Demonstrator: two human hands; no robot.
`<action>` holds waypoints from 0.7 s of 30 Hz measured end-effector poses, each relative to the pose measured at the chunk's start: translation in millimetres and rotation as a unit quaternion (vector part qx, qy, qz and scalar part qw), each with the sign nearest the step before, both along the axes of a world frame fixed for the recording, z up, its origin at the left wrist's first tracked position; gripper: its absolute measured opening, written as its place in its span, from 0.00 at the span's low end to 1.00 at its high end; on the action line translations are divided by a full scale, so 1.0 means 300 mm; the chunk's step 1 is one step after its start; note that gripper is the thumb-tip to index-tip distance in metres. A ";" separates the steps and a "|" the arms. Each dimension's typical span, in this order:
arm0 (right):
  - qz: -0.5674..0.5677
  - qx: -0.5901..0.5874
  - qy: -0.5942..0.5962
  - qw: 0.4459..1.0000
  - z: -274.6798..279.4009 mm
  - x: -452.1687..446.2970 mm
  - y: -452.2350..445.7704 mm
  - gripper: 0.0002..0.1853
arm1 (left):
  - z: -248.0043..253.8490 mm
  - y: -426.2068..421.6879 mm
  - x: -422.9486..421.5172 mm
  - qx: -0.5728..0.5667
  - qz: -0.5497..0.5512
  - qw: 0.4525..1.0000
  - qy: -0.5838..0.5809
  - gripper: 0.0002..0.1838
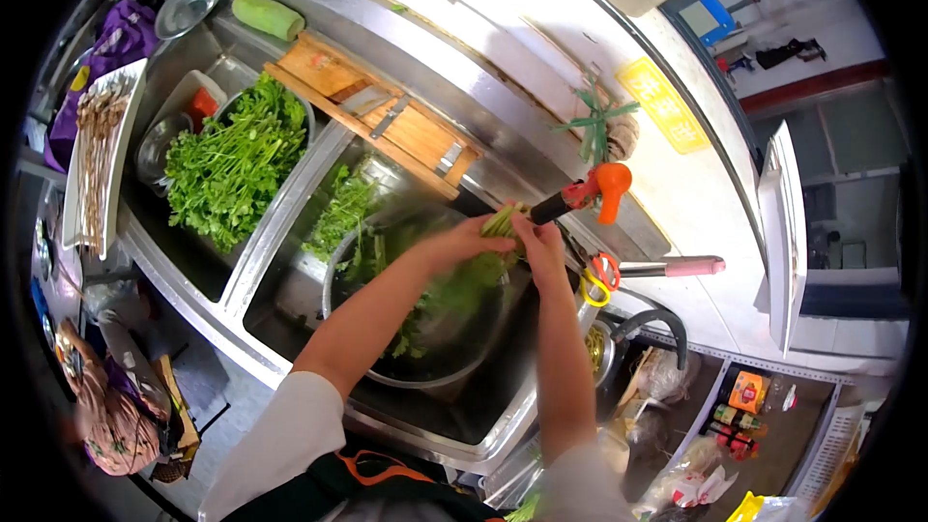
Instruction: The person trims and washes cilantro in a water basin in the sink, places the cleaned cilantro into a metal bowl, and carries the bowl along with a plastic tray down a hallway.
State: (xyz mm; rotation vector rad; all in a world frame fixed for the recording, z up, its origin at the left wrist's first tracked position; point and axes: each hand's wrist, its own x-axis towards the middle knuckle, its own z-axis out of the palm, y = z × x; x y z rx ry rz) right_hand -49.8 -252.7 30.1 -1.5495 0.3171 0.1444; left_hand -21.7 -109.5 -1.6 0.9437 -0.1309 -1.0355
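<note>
Greens: held bunch (pixel 500 224) btwn both hands, stems up top; leaves (pixel 456 280), blurred, hang over basin (pixel 416 385).
Long axis: slanted, stem ends ahead & R, leaves back toward wearer & L.
L hand (pixel 466 240): closed round stems from L side.
R hand (pixel 541 246): thumb & fingers pinching stems nr the ends; nearer those ends than L.
Orange handle (pixel 611 190): ahead & R of R hand, nr it.
Leafy pile (pixel 232 164): well L of L hand.

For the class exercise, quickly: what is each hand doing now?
Left hand: closed on the stems of the greens.
Right hand: closed on the same stems.
</note>
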 end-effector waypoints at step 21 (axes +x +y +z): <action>0.063 0.174 0.079 0.979 -0.080 -0.080 0.021 0.23 | 0.522 0.730 0.032 -0.014 0.237 0.942 -0.237 0.18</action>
